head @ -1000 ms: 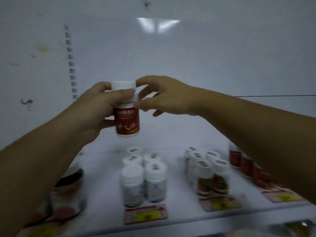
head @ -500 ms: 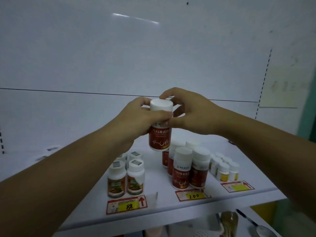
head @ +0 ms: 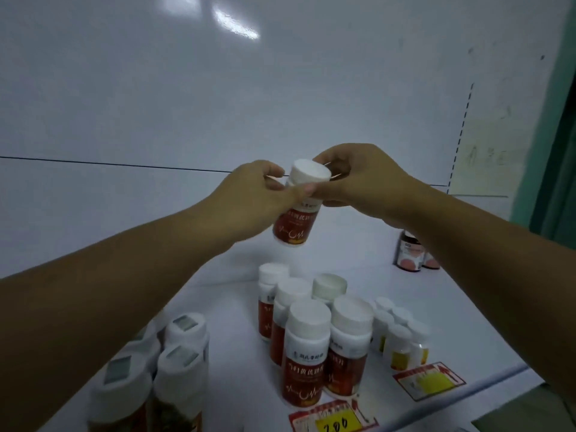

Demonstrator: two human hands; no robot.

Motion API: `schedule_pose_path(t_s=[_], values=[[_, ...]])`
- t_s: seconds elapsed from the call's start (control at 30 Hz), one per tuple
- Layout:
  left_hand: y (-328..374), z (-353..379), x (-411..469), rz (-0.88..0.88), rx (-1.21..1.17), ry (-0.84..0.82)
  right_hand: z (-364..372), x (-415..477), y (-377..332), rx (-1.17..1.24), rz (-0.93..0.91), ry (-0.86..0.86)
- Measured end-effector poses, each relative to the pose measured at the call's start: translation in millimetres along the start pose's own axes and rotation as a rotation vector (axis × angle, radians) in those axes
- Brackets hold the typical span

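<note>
Aloft: left hand (head: 253, 198), right hand (head: 361, 182) grip bottle (head: 295, 224).

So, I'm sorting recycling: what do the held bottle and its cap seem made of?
The bottle is likely opaque white plastic, smooth, with a slightly glossy red label. The cap is probably matte white plastic, judging by its dull, even top.

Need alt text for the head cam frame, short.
Two bare hands hold a white-capped, red-labelled bottle tilted above a white shelf: the left hand grips it just under the cap, the right hand curls round the cap. Below stand matching bottles, smaller yellow-labelled bottles and price tags.
</note>
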State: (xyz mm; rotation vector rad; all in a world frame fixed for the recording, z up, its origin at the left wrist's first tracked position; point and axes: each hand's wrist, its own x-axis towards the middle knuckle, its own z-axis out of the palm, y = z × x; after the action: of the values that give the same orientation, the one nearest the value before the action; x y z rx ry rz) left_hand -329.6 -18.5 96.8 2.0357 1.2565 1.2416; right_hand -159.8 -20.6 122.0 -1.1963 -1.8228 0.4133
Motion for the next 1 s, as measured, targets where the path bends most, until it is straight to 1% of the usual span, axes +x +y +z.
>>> schedule_pose_path(t_s=[0.07,0.13,0.17,0.23,0.3,0.43,0.5,0.63,0.77,0.87,0.93,1.0], values=[[-11.5,5.9,7.8,0.013,0.308,-0.1,-4.8,6.4,22.8,0.02,0.055,0.09],[-24.9,11.4,10.9,-0.044,0.492,-0.262,-4.9,13.1,46.0,0.04,0.127,0.067],[-30.8,15.1,11.3,-0.073,0.538,-0.333,-3.2,16.6,57.5,0.047,0.166,0.019],[-37.0,23.6,10.9,-0.087,0.579,-0.399,2.7,22.0,78.6,0.041,0.238,-0.115],[-37.3,29.7,10.5,-0.082,0.596,-0.416,12.3,24.0,95.4,0.035,0.272,-0.258],[-32.6,38.3,9.6,-0.133,0.698,-0.452,28.6,26.3,119.9,0.07,0.261,-0.508],[-28.4,42.8,10.3,-0.176,0.75,-0.458,30.0,29.4,129.5,0.118,0.247,-0.584],[-18.5,49.2,7.8,-0.276,0.753,-0.426,28.7,33.5,142.2,0.17,0.189,-0.732],[-14.0,58.0,1.7,-0.365,0.791,-0.338,28.9,33.2,147.8,0.13,0.09,-0.769],[-7.7,63.9,8.1,-0.365,0.919,-0.261,24.6,31.3,151.8,0.145,0.019,-0.819],[2.0,72.5,23.9,-0.307,0.913,-0.179,16.6,30.1,159.5,0.112,-0.092,-0.787],[14.0,87.9,47.2,-0.272,0.893,-0.186,5.0,28.3,173.0,-0.039,-0.211,-0.669]])
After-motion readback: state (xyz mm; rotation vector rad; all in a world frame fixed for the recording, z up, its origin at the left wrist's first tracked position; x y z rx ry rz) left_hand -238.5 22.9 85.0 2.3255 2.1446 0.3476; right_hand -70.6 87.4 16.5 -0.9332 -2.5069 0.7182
